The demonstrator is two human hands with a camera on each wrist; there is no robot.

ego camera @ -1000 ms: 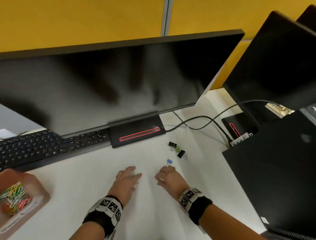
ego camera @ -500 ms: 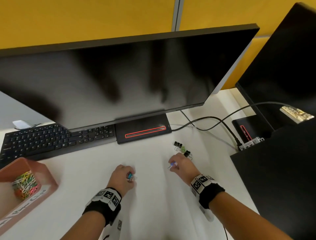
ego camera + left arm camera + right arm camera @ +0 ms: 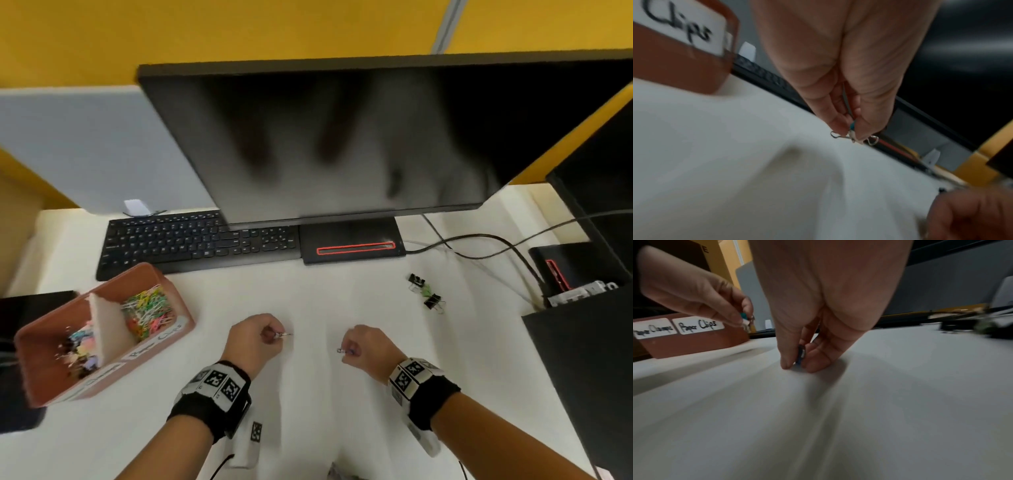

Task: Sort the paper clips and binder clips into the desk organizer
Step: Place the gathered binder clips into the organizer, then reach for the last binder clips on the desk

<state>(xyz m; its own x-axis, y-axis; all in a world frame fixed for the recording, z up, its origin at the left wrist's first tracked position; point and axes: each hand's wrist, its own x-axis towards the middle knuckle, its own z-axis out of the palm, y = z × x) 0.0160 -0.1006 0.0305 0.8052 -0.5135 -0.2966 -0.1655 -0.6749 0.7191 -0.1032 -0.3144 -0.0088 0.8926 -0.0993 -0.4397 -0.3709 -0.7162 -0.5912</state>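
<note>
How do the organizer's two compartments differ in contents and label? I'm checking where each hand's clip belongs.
The right compartment of the terracotta desk organizer holds thin, bright wire paper clips; the left compartment holds chunkier pastel and black binder clips. In the right wrist view, the right label reads "Paper Clips", the left label "Paper Clamps". Both share one tray, split by a pale divider.

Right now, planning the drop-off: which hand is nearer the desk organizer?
Left. The left hand is just to the right of the desk organizer; the right hand is farther right, beyond the left one.
</note>
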